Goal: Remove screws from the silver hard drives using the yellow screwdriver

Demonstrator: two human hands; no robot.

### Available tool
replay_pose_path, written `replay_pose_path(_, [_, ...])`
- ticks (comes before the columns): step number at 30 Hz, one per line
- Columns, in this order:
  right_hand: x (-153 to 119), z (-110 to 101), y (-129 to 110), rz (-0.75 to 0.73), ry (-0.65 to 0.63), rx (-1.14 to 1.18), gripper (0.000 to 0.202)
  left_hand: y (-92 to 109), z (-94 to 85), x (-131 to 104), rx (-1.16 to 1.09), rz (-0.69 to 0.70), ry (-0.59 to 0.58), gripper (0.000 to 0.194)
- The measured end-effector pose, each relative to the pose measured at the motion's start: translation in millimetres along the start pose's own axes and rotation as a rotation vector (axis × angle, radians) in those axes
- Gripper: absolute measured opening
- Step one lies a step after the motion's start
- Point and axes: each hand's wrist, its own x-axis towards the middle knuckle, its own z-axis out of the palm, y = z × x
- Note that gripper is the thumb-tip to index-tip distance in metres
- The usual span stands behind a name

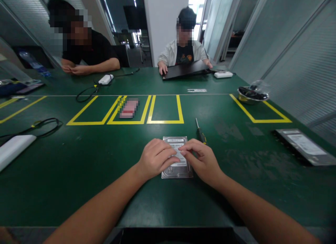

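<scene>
A silver hard drive [176, 171] with a white label lies flat on the green table, directly in front of me. Over its left side rests my left hand [159, 156], fingers bent loosely and the thumb apart from them. From the right, my right hand [201, 158] reaches over the drive with thumb and fingertips brought together in a pinch. Whatever may be between those fingertips is too small to make out. Just beyond the right hand lies a screwdriver [201, 134] with a black and yellow handle, its shaft pointing away from me.
Another drive-like unit [304, 146] lies at the right. Behind it, a metal bowl [253, 95] holds dark items. Yellow tape [165, 122] marks rectangles, one holding a pink item [128, 109]. A white device [15, 149] with cable is left. Two people sit opposite, one holding a black panel [186, 69].
</scene>
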Motion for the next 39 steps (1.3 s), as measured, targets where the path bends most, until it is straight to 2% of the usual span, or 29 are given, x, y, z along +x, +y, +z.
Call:
replay_pose_path(4, [0, -1, -4, 0.047, -0.038, 0.081, 0.009, 3, 2.3, -1, -0.025, -0.022, 0.017, 0.019])
replay_pose_path(10, [-1, 0, -10, 0.042, -0.097, 0.140, 0.010, 4, 4.5, -4, -0.068, -0.017, 0.022, 0.014])
replay_pose_path(17, [-1, 2, -14, 0.094, -0.106, 0.149, 0.013, 6, 3.9, -3, -0.070, -0.033, 0.104, 0.012])
replay_pose_path(25, [-2, 1, -11, 0.181, -0.138, 0.182, 0.015, 7, -0.5, -1, -0.077, -0.046, 0.072, 0.005])
replay_pose_path(31, [-3, 3, -11, 0.224, -0.162, 0.202, 0.016, 6, 0.8, 1, -0.131, -0.066, 0.095, 0.006])
replay_pose_path(34, [-5, 5, -10, 0.222, -0.164, 0.223, 0.020, 5, 2.2, 0, -0.140, -0.081, 0.140, 0.007])
replay_pose_path(39, [-8, 8, -12, 0.174, -0.201, 0.237, 0.034, 6, 0.6, 1, -0.111, -0.184, 0.205, 0.012])
